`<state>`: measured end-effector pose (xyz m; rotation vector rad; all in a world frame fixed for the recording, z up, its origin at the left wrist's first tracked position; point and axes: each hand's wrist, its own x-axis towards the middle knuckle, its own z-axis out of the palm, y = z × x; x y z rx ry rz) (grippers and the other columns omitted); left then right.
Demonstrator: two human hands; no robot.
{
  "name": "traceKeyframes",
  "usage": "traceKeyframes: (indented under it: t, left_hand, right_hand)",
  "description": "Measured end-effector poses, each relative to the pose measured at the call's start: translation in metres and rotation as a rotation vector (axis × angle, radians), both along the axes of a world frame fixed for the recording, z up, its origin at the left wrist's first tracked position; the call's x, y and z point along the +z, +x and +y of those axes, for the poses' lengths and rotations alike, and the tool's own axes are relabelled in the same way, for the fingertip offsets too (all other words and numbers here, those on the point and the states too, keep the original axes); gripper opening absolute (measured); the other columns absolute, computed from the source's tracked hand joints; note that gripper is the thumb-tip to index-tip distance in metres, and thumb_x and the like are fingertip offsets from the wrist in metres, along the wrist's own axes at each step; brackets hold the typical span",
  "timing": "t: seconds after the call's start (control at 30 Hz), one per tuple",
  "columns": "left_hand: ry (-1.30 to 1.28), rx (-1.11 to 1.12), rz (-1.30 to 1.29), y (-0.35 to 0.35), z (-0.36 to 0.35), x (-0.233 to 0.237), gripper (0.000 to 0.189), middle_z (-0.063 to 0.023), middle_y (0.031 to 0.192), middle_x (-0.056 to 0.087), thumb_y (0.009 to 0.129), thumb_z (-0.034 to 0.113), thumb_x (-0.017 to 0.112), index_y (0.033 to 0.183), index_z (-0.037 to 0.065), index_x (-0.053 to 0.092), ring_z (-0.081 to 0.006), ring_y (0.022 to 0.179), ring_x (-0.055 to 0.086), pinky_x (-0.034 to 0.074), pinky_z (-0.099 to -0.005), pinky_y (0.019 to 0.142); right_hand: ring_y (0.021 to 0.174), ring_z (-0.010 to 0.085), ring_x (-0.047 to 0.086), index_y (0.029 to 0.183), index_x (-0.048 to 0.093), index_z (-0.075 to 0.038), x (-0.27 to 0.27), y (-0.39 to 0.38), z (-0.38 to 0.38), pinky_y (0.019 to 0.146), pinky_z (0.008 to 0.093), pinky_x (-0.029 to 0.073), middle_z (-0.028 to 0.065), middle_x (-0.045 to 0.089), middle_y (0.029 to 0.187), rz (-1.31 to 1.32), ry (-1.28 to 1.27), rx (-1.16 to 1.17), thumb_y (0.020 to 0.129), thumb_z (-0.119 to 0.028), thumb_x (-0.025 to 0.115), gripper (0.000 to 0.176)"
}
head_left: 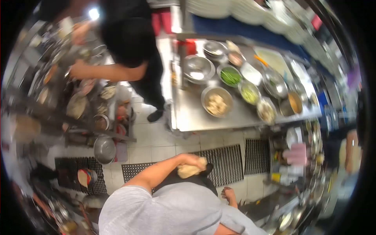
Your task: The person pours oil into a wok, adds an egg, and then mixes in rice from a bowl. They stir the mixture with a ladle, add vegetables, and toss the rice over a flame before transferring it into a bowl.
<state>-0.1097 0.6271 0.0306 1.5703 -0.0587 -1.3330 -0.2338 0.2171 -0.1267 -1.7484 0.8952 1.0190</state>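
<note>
My left hand [191, 159] is closed on a pale yellowish cloth [188, 169], which hangs bunched in front of my body. My right hand [228, 193] is low at my other side, away from the cloth, its fingers loosely bent and apart, with nothing visible in them. Ahead on the steel table [192, 121], a metal bowl [216, 101] holds pale pieces. Beside it are bowls of green vegetables [231, 76] and chopped light-green food [249, 92]. Neither hand touches the table.
A co-worker in black [129, 35] stands at the left, arms over a crowded counter. Black mats [221, 160] lie on the tiled floor. A metal pot [104, 149] stands at the left. Stacked plates [250, 15] line the shelf above the table. Another person's arm [349, 152] shows at the right.
</note>
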Motion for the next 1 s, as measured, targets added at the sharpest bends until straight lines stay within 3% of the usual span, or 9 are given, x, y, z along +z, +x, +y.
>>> traceKeyframes:
  t: [0.07,0.13,0.2,0.37,0.47,0.5,0.6,0.87,1.0]
  left_hand:
    - [0.140,0.067,-0.103,-0.046,0.060,-0.060,0.060,-0.0135,0.116,0.060,0.078,0.049,0.070,0.118,0.005,0.059,-0.0254,0.105,0.056,0.045,-0.0381,0.090]
    - [0.175,0.112,-0.031,-0.085,0.112,-0.057,0.064,-0.0151,0.124,0.056,0.078,0.048,0.070,0.122,0.003,0.058,-0.0277,0.112,0.053,0.042,-0.0382,0.095]
    - [0.229,0.197,0.123,-0.124,0.137,-0.022,0.068,-0.0168,0.131,0.052,0.077,0.049,0.070,0.124,0.002,0.057,-0.0290,0.117,0.050,0.041,-0.0385,0.097]
    - [0.348,0.643,0.278,-0.226,0.108,-0.027,0.072,-0.0166,0.133,0.051,0.074,0.053,0.070,0.123,0.002,0.059,-0.0281,0.118,0.049,0.039,-0.0388,0.098]
    - [0.442,0.972,0.249,-0.264,0.075,-0.051,0.075,-0.0164,0.129,0.054,0.071,0.055,0.072,0.120,-0.001,0.060,-0.0288,0.114,0.052,0.041,-0.0375,0.096]
    - [0.469,1.041,0.269,-0.266,0.067,-0.024,0.076,-0.0165,0.129,0.054,0.071,0.055,0.072,0.120,-0.001,0.060,-0.0287,0.114,0.052,0.041,-0.0374,0.096]
    - [0.380,1.186,0.300,-0.302,0.054,-0.101,0.075,-0.0166,0.127,0.055,0.071,0.054,0.072,0.120,-0.001,0.060,-0.0286,0.112,0.054,0.043,-0.0371,0.093]
    - [0.579,1.024,0.315,-0.265,0.040,-0.041,0.063,-0.0173,0.122,0.058,0.073,0.048,0.070,0.114,0.000,0.064,-0.0296,0.108,0.057,0.044,-0.0387,0.091]
    - [0.520,0.805,-0.071,-0.226,0.038,-0.023,0.046,-0.0137,0.116,0.060,0.072,0.021,0.066,0.115,0.007,0.060,-0.0294,0.107,0.056,0.044,-0.0381,0.090]
  right_hand:
    - [0.069,0.0204,0.063,0.128,0.049,-0.001,0.021,0.091,0.021,0.054,0.0318,0.051,0.0109,0.063,0.087,-0.168,0.074,0.096,0.087,-0.010,0.052,0.042]
    - [0.066,0.0215,0.062,0.103,0.057,-0.004,0.090,0.161,0.075,0.051,0.0282,0.049,0.0089,0.063,0.081,-0.524,0.160,-0.025,0.085,-0.009,0.053,0.019]
    - [0.070,0.0213,0.062,0.104,0.058,-0.004,0.122,0.221,0.098,0.055,0.0308,0.050,0.0090,0.064,0.085,-0.722,0.358,-0.250,0.091,-0.027,0.054,0.027]
    - [0.081,0.0212,0.065,0.127,0.046,-0.001,0.154,0.344,0.079,0.058,0.0275,0.048,0.0142,0.065,0.104,-0.852,0.453,-0.539,0.090,-0.050,0.054,0.062]
    - [0.059,0.0177,0.062,0.099,0.054,-0.003,0.138,0.390,0.056,0.040,0.0217,0.037,0.0132,0.068,0.084,-0.871,0.359,-0.602,0.091,-0.046,0.050,0.044]
    - [0.063,0.0186,0.064,0.101,0.056,-0.001,0.125,0.401,0.046,0.043,0.0224,0.043,0.0133,0.068,0.085,-0.874,0.404,-0.593,0.091,-0.043,0.052,0.044]
    - [0.075,0.0206,0.066,0.105,0.057,0.001,0.128,0.414,0.041,0.055,0.0255,0.051,0.0135,0.065,0.094,-0.880,0.357,-0.664,0.091,-0.038,0.053,0.042]
    - [0.081,0.0223,0.066,0.102,0.057,0.004,0.087,0.450,0.003,0.067,0.0302,0.055,0.0137,0.062,0.095,-0.819,0.471,-0.610,0.089,-0.031,0.055,0.038]
    - [0.080,0.0237,0.066,0.101,0.057,0.006,0.063,0.449,-0.010,0.063,0.0316,0.056,0.0143,0.062,0.091,-0.898,0.499,-0.688,0.089,-0.028,0.055,0.036]
